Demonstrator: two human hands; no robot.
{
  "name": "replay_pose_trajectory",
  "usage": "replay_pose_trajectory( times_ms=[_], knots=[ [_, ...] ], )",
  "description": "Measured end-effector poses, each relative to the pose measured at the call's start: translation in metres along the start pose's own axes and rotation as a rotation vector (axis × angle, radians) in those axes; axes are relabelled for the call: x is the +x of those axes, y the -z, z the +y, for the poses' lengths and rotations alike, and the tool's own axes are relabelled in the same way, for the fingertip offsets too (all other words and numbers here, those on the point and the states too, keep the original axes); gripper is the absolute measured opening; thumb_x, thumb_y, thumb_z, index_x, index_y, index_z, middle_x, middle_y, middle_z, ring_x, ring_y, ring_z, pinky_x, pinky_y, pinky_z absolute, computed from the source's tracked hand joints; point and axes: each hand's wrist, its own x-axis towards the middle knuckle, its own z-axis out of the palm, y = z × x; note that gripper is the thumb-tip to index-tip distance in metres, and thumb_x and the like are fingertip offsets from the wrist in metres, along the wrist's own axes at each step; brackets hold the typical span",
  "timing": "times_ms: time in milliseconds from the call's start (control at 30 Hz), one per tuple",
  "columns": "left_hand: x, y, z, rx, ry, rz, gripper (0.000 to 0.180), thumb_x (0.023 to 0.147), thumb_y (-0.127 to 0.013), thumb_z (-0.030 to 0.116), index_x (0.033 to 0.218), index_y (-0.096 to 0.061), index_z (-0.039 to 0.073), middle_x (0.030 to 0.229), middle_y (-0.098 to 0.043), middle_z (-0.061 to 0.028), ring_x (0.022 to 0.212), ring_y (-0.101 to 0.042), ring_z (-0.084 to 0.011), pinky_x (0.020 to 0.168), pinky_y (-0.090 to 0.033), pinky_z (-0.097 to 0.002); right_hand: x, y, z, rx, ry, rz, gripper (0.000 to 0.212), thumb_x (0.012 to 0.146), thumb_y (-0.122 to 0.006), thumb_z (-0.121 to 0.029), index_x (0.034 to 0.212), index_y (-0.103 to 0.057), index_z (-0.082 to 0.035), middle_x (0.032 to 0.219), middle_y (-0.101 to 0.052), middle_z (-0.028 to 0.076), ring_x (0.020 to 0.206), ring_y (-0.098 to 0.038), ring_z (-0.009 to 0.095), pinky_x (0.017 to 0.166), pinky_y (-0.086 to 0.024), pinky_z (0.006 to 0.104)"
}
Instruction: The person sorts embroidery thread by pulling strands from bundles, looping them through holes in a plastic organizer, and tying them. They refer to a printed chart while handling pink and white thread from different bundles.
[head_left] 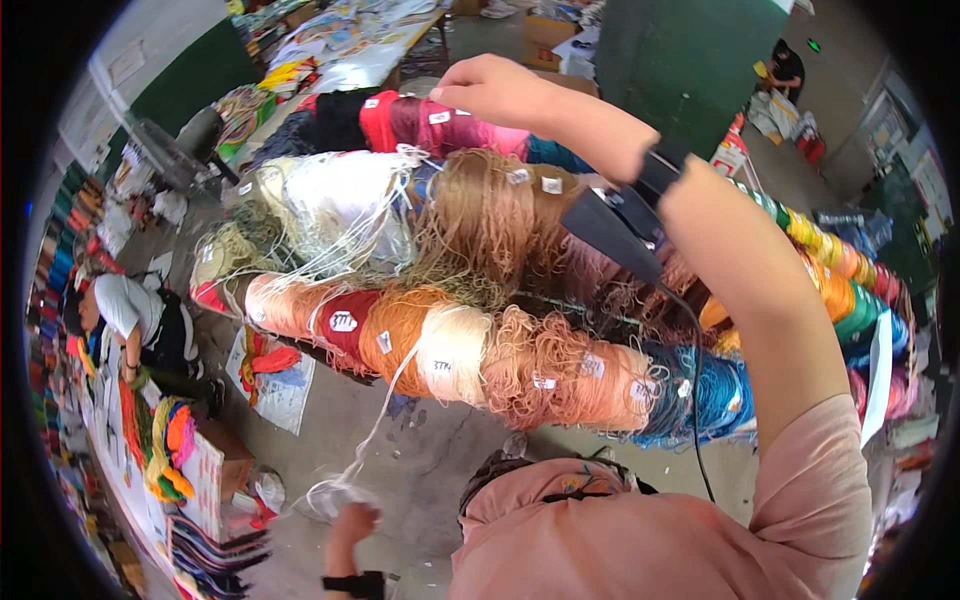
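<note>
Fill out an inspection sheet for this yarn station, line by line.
Surface: grey concrete floor, stained.
Job's things: tagged skeins of orange, cream, red and pink yarn on horizontal rails; thin white strand running down toward the left hand.
Clutter: paper sheet with red and yellow yarn on the floor; cardboard box.
Hands: left hand low, closed around the white strand; right hand raised onto the top pink skeins.
Cables: black cable hanging from a black wrist device.
Surroundings: a person bent over a side table; green wall.
</note>
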Motion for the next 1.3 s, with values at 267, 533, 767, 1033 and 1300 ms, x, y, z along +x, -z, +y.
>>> replay_pose_trajectory(
  times_ms=[267,533,767,1033,1300],
  knots=[
    [0.150,0.195,0.220,0.137,-0.375,-0.011,0.015,0.074,-0.050,0.018,0.073,-0.060,0.006,0.072,-0.057,-0.0117,0.084,-0.050,-0.0270,0.074,-0.036,-0.0366,-0.228,-0.002,-0.042,0.573,0.054,-0.301,0.013,0.077,-0.053,-0.012,0.080,-0.053,0.001,0.071,-0.055,0.006,0.066,-0.054,0.015,0.061,-0.043,0.0269],
    [0.172,0.223,0.322,-0.517,-0.991,0.059,0.018,0.075,-0.045,0.007,0.088,-0.051,-0.004,0.086,-0.053,-0.0185,0.085,-0.049,-0.0321,0.070,-0.039,-0.0356,-0.362,-0.056,-0.040,0.809,-0.336,0.068,0.043,0.080,-0.049,-0.028,0.108,-0.039,0.003,0.102,-0.048,0.017,0.095,-0.047,0.025,0.080,-0.037,0.0320],
    [0.181,0.231,0.380,-0.830,-0.717,-0.375,0.018,0.081,-0.045,0.012,0.074,-0.055,-0.001,0.061,-0.051,0.0008,0.056,-0.042,-0.0034,0.049,-0.035,-0.0196,-0.451,-0.044,-0.032,1.047,-0.609,0.047,0.035,0.078,-0.054,-0.027,0.095,-0.050,0.002,0.069,-0.054,0.003,0.060,-0.050,0.008,0.048,-0.040,0.0206],
    [0.199,0.202,0.421,-1.043,-0.649,-0.760,0.020,0.083,-0.046,0.014,0.087,-0.057,-0.002,0.050,-0.034,0.0079,0.043,-0.026,-0.0002,0.039,-0.019,-0.0160,-0.592,0.024,-0.046,1.079,-0.536,1.128,0.016,0.077,-0.052,-0.013,0.075,-0.057,0.002,0.044,-0.036,-0.006,0.034,-0.027,0.003,0.033,-0.019,0.0182],
    [0.225,0.124,0.503,-0.746,-0.711,-0.698,0.019,0.081,-0.048,0.014,0.083,-0.058,-0.001,0.053,-0.037,0.0081,0.045,-0.028,0.0002,0.041,-0.022,-0.0154,-0.809,0.099,-0.064,0.830,-0.579,1.689,0.015,0.084,-0.039,-0.013,0.083,-0.050,-0.002,0.041,-0.023,-0.007,0.034,-0.020,0.004,0.036,-0.019,0.0179]
  ],
)
